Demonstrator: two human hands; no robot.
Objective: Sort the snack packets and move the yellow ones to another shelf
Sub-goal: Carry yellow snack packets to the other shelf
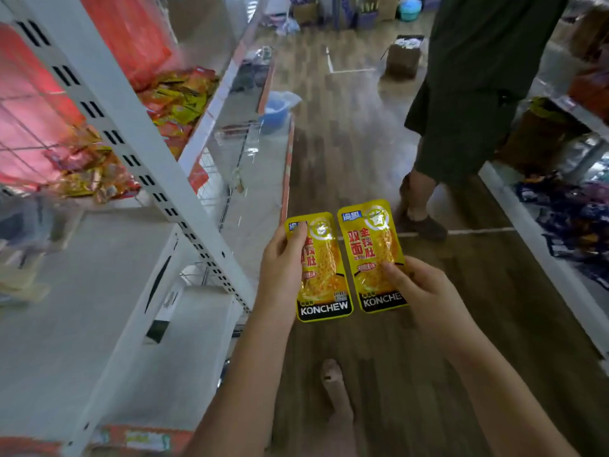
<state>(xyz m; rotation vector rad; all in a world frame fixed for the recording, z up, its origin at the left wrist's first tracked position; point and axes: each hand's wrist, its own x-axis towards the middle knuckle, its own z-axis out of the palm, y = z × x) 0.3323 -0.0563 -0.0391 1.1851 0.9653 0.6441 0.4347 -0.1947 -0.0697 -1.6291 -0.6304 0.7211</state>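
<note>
Two yellow snack packets marked KONCHEW hang side by side over the aisle floor. My left hand (282, 258) grips the left yellow packet (324, 282) by its left edge, thumb across the front. My right hand (418, 288) pinches the right yellow packet (370, 245) near its lower right corner. A heap of mixed red and yellow snack packets (178, 100) lies on an upper shelf to the left, and more packets (89, 169) lie further left on that level.
A white metal shelving unit (138, 140) fills the left, with a bare lower shelf (99, 278). Another person (468, 103) in dark green stands in the aisle ahead. A blue basin (276, 110), a cardboard box (403, 57) and shelves on the right (566, 206) border the wooden floor.
</note>
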